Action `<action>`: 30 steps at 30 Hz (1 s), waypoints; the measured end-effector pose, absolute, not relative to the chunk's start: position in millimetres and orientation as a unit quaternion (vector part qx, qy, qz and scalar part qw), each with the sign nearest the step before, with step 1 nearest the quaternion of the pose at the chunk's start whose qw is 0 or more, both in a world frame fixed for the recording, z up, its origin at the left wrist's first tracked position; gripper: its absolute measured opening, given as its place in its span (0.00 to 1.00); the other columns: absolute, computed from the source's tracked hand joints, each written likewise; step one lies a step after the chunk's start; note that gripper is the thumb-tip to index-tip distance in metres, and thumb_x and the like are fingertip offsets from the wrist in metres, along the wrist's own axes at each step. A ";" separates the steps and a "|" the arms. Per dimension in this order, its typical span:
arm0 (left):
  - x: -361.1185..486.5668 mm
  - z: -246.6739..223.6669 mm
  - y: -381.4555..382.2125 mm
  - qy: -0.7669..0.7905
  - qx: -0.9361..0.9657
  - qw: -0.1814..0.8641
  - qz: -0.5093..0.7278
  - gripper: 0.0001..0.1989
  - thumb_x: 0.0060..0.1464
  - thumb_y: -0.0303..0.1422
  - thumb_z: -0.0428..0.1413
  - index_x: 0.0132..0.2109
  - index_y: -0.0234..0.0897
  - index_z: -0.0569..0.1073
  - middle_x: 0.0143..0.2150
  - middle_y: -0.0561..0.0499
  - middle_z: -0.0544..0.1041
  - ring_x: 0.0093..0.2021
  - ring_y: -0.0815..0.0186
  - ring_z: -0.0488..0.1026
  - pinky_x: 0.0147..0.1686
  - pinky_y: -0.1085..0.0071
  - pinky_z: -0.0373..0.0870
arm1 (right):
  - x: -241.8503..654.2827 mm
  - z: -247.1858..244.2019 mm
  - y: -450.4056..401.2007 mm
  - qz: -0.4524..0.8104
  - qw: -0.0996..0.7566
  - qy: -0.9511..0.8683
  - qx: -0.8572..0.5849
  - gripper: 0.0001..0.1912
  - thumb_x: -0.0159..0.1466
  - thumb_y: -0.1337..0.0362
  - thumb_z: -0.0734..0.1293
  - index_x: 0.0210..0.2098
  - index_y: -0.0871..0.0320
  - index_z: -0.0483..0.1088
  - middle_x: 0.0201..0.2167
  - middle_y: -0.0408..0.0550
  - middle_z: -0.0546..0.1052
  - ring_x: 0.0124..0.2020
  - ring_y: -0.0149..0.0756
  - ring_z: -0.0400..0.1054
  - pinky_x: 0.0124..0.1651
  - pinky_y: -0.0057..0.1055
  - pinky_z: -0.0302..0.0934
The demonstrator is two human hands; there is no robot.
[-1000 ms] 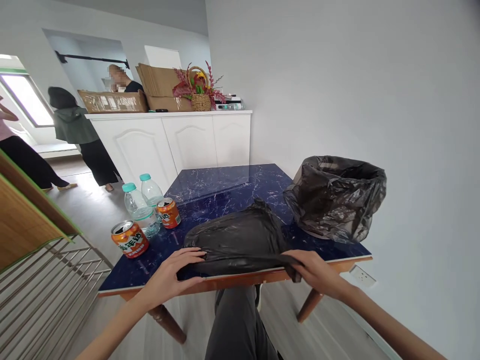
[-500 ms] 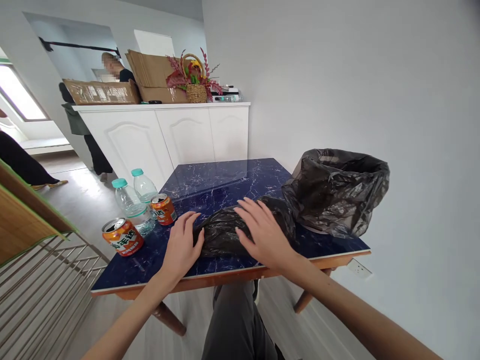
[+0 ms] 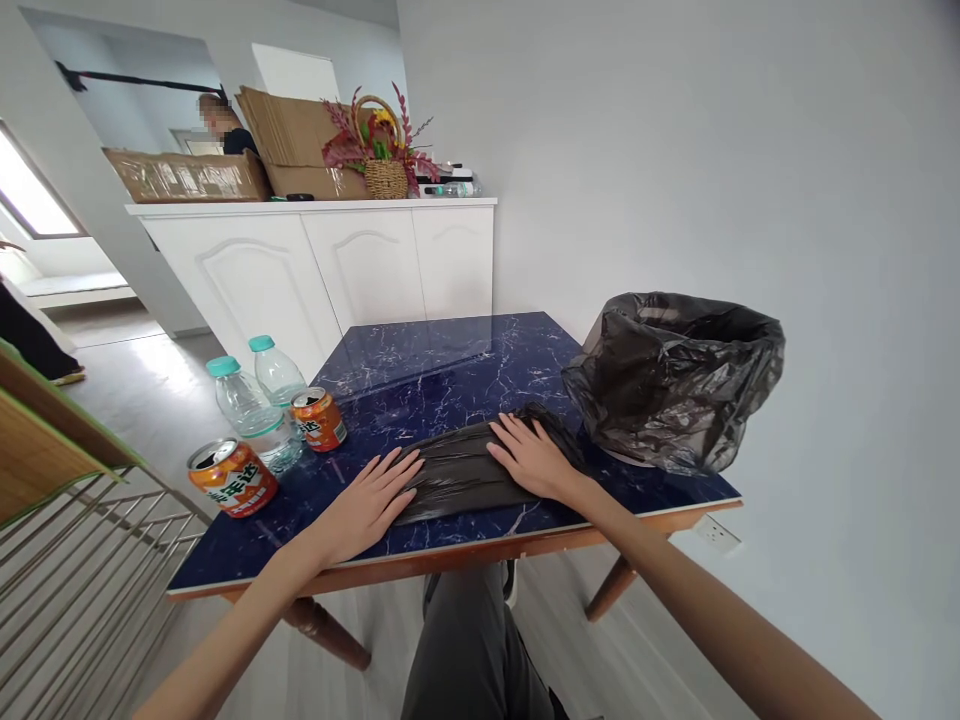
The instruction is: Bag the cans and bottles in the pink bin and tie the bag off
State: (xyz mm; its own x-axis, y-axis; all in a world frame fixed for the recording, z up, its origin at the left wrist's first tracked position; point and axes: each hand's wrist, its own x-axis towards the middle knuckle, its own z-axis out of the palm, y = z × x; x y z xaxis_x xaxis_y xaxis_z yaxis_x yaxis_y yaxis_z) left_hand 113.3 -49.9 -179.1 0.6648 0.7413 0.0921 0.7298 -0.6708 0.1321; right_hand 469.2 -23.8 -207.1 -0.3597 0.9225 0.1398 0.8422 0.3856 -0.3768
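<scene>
The left hand [image 3: 366, 510] and right hand [image 3: 534, 460], palms down and apart, are pressing a flat bag [image 3: 465, 470] near the front edge of the table [image 3: 450, 390]. The bag is lying beneath both; smoothing is calling for even pressure. Hidden fingertips are possibly catching some film.
</scene>
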 end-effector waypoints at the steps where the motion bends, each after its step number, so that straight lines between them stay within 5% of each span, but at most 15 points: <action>1: 109.9 -176.0 -52.7 0.396 0.915 0.044 0.071 0.28 0.78 0.43 0.42 0.80 0.52 0.52 0.80 0.53 0.56 0.81 0.55 0.47 0.78 0.45 0.47 | 479.0 -209.8 -21.6 0.111 0.166 -0.811 -0.549 0.42 0.78 0.39 0.44 0.79 0.58 0.54 0.81 0.54 0.49 0.82 0.50 0.40 0.81 0.58 0.32; 7: 87.3 -155.9 -78.4 0.397 0.911 0.041 0.101 0.31 0.72 0.47 0.55 0.77 0.54 0.60 0.77 0.50 0.64 0.78 0.51 0.58 0.75 0.49 0.60 | 503.6 -209.1 -21.7 0.069 0.194 -0.792 -0.575 0.40 0.79 0.44 0.45 0.77 0.64 0.58 0.79 0.59 0.56 0.81 0.52 0.43 0.80 0.59 0.31; 10: 77.3 -152.2 -96.5 0.390 0.914 0.009 0.112 0.38 0.65 0.51 0.62 0.77 0.52 0.62 0.76 0.46 0.67 0.75 0.46 0.64 0.71 0.47 0.68 | 484.6 -192.3 -43.2 0.080 0.281 -0.790 -0.538 0.39 0.79 0.44 0.46 0.76 0.63 0.60 0.78 0.58 0.59 0.81 0.49 0.44 0.82 0.55 0.29; 13: 71.2 -155.2 -116.0 0.341 0.931 -0.034 0.126 0.44 0.62 0.51 0.65 0.78 0.51 0.59 0.74 0.44 0.70 0.75 0.44 0.65 0.70 0.44 0.68 | 447.5 -174.9 -74.2 0.223 0.396 -0.783 -0.425 0.37 0.78 0.40 0.51 0.77 0.54 0.60 0.77 0.50 0.62 0.79 0.42 0.52 0.82 0.47 0.40; 15: 67.1 -159.1 -127.4 0.318 0.935 -0.053 0.146 0.36 0.67 0.44 0.62 0.77 0.53 0.61 0.71 0.46 0.74 0.72 0.48 0.69 0.70 0.48 0.70 | 419.7 -169.9 -89.3 0.377 0.431 -0.744 -0.345 0.36 0.78 0.39 0.53 0.77 0.49 0.59 0.77 0.45 0.62 0.78 0.39 0.54 0.81 0.44 0.43; 20: 54.0 -155.1 -145.0 0.308 0.931 -0.063 0.186 0.20 0.72 0.34 0.54 0.67 0.55 0.75 0.59 0.49 0.83 0.61 0.55 0.79 0.59 0.60 0.78 | 381.2 -171.3 -96.1 0.596 0.449 -0.598 -0.293 0.44 0.74 0.31 0.51 0.77 0.54 0.59 0.77 0.54 0.62 0.77 0.44 0.58 0.78 0.49 0.51; 23: 57.4 -134.5 -149.7 0.345 0.908 -0.067 0.228 0.19 0.72 0.33 0.53 0.64 0.54 0.77 0.56 0.48 0.84 0.58 0.55 0.80 0.55 0.63 0.79 | 380.9 -164.3 -108.1 0.592 0.407 -0.646 -0.257 0.42 0.73 0.35 0.62 0.78 0.46 0.55 0.78 0.49 0.58 0.78 0.44 0.54 0.79 0.50 0.49; 27: 89.1 -95.2 -154.6 0.337 0.886 -0.102 0.300 0.22 0.70 0.32 0.54 0.65 0.59 0.74 0.52 0.51 0.84 0.56 0.55 0.80 0.55 0.59 0.79 | 366.5 -157.5 -143.3 0.556 0.386 -0.701 -0.225 0.59 0.61 0.47 0.80 0.81 0.45 0.46 0.78 0.48 0.58 0.78 0.48 0.55 0.79 0.51 0.49; 30: 126.2 -71.9 -158.7 0.342 0.855 -0.157 0.357 0.23 0.70 0.32 0.57 0.67 0.60 0.71 0.53 0.52 0.84 0.58 0.53 0.79 0.59 0.53 0.77 | 346.1 -162.2 -154.4 0.585 0.460 -0.610 -0.272 0.39 0.67 0.47 0.73 0.74 0.48 0.64 0.67 0.47 0.75 0.69 0.48 0.69 0.76 0.51 0.56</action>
